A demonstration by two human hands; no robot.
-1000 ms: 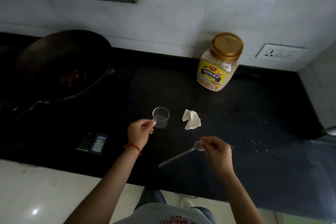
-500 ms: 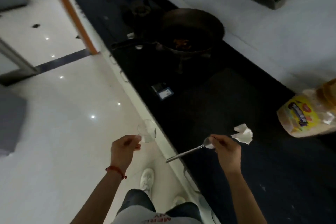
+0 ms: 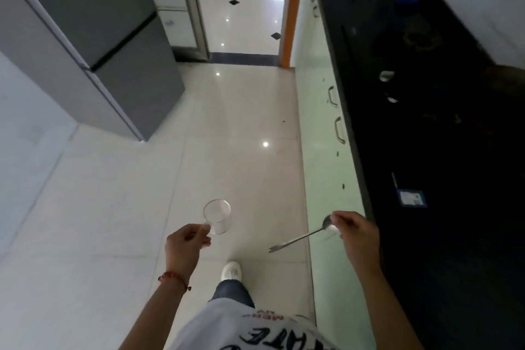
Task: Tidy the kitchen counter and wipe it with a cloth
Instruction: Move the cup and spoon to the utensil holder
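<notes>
My left hand [image 3: 186, 247] pinches the rim of a small clear glass [image 3: 217, 216] and holds it over the pale tiled floor. My right hand [image 3: 358, 231] grips a metal spoon [image 3: 298, 239] at its bowl end, the handle pointing down to the left, beside the cabinet front. The black kitchen counter [image 3: 454, 150] runs along the right side of the view. The crumpled tissue and the jar are out of sight.
A grey fridge [image 3: 93, 45] stands at the left. A doorway with an orange frame [image 3: 292, 8] lies ahead. Pale green cabinet fronts with metal handles [image 3: 339, 129] sit under the counter. A small blue card [image 3: 410, 197] lies on the counter near its edge.
I have turned left, away from the counter, carrying the glass and spoon off it. The wok, jar and tissue have left the view; the floor, fridge and doorway now fill it.
</notes>
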